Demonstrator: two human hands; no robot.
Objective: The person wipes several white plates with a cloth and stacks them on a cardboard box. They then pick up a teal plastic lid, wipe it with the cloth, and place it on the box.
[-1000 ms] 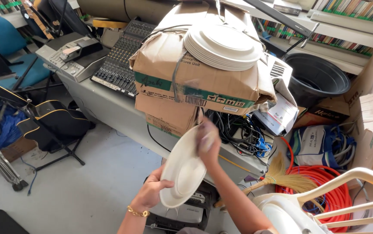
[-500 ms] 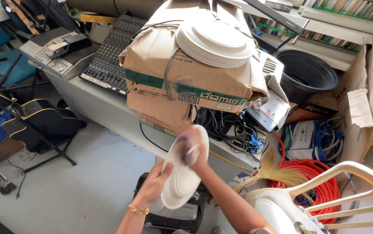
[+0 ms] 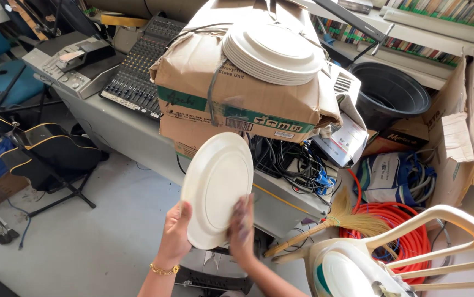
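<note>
One cream plate (image 3: 218, 187), left hand (image 3: 174, 234) gripping its rim, right hand (image 3: 241, 231) pressed flat; taped, green-banded carton (image 3: 237, 93) behind bears plate stack (image 3: 273, 52).

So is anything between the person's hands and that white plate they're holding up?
Nothing visible: the left hand grips the plate by its lower rim, and the right hand presses straight on its face.
</note>
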